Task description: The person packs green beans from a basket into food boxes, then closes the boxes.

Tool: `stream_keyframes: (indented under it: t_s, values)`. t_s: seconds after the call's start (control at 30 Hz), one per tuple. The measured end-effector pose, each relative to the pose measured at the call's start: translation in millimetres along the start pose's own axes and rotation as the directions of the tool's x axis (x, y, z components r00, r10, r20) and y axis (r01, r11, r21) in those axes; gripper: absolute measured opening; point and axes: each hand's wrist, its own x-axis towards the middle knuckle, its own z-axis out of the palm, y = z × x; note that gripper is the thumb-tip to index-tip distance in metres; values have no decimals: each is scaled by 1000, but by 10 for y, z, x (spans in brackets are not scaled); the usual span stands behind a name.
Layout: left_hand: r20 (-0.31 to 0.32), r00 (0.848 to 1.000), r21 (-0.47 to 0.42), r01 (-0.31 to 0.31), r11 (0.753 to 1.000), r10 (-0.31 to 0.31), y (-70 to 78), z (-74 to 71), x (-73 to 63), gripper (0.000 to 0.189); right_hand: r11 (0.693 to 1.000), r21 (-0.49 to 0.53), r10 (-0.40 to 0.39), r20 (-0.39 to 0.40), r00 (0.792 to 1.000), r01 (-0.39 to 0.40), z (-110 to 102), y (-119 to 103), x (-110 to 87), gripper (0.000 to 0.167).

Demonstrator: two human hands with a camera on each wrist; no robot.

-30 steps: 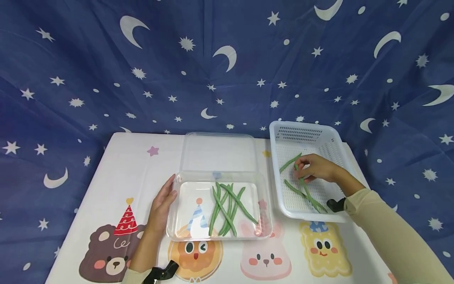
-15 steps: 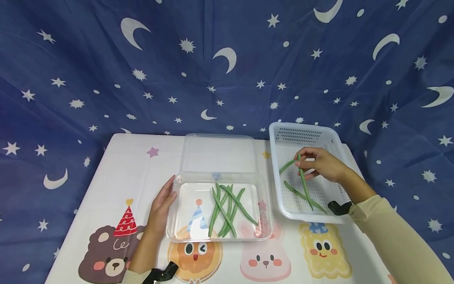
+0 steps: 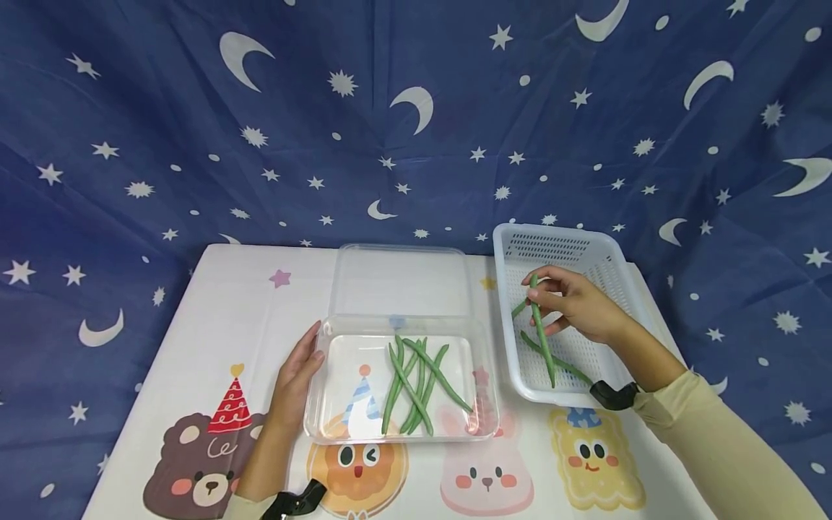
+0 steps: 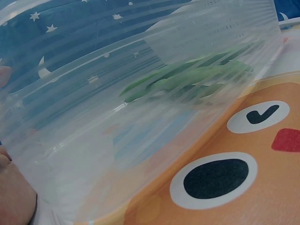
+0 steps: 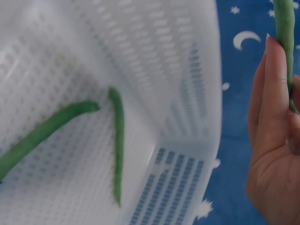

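Note:
My right hand [image 3: 573, 302] pinches a green bean [image 3: 543, 345] near its upper end, with the bean hanging over the white perforated basket [image 3: 604, 256]. Two more beans lie in that basket; in the right wrist view one is a curved bean [image 5: 47, 131] and the other a straighter bean [image 5: 117, 145]. My left hand [image 3: 292, 379] rests along the left wall of a clear plastic box [image 3: 344, 426], thumb at the rim and fingers extended. Several crossed green beans [image 3: 416, 386] lie in the right half of the box, also visible through its wall in the left wrist view.
Behind the box a clear lid [image 3: 399, 278] lies flat on the white cartoon tablecloth [image 3: 260, 310]. The basket stands at the table's right back edge, just right of the box. A blue star-and-moon cloth [image 3: 292, 108] hangs behind the table.
My right hand has lifted a bean off the basket floor and carried it slightly left, the bean now hanging more upright. The left hand and box have stayed in place.

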Motion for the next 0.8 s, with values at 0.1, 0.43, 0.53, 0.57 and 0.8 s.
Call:
stream_keyframes:
  t_s: [0.1, 0.43, 0.53, 0.57, 0.8]
  values:
    - [2, 1000, 1, 2, 1000, -2, -1, 6, -4, 57, 1000, 8, -16, 1, 1000, 16, 81, -76, -29, 24]
    - [-2, 1000, 5, -1, 1000, 1, -11, 0, 11, 56, 996, 93, -9, 41, 999, 5, 351, -243, -75, 30]
    - [-3, 1000, 6, 4, 1000, -4, -15, -1, 5, 57, 993, 121, -3, 52, 999, -3, 421, -259, -98, 24]
    - [-3, 1000, 7, 3, 1000, -3, -14, 0, 4, 57, 992, 127, -1, 55, 998, -6, 440, -262, -103, 24]
    - [1, 1000, -4, -6, 1000, 6, -15, -2, 10, 57, 989, 151, -10, 49, 999, 2, 579, -322, -109, 25]
